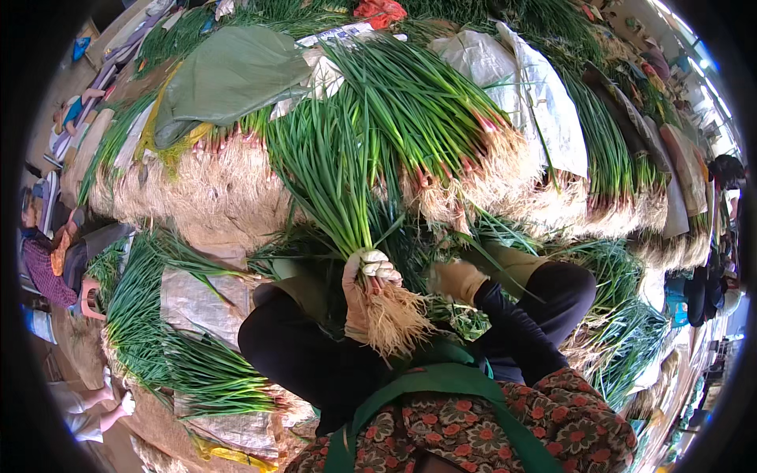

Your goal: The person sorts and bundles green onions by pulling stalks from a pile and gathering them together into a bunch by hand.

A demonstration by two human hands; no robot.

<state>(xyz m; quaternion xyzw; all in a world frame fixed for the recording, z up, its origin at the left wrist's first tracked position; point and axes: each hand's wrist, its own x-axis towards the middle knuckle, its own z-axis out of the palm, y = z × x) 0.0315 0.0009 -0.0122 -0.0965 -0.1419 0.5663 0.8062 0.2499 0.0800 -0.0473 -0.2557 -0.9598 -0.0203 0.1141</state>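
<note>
My left hand (368, 290), in a pale glove, is closed around a bunch of green onions (349, 195) just above its roots. The long green leaves fan out away from me, and the stringy tan roots (393, 319) hang toward my lap. To the right, over my lap, is my right hand (455, 281), gloved too; its fingers are blurred, so their pose and anything in them cannot be told. Beyond the held bunch lies a large heap of green onions (414, 112), with reddish stem bases and tan roots facing me.
A green sheet (230, 77) covers onions at the upper left; a white plastic sheet (550, 106) lies at the upper right. More onions (219, 375) rest on sacking at the left. A person (50, 260) sits near a pink stool (90, 298). Other people are at the right edge.
</note>
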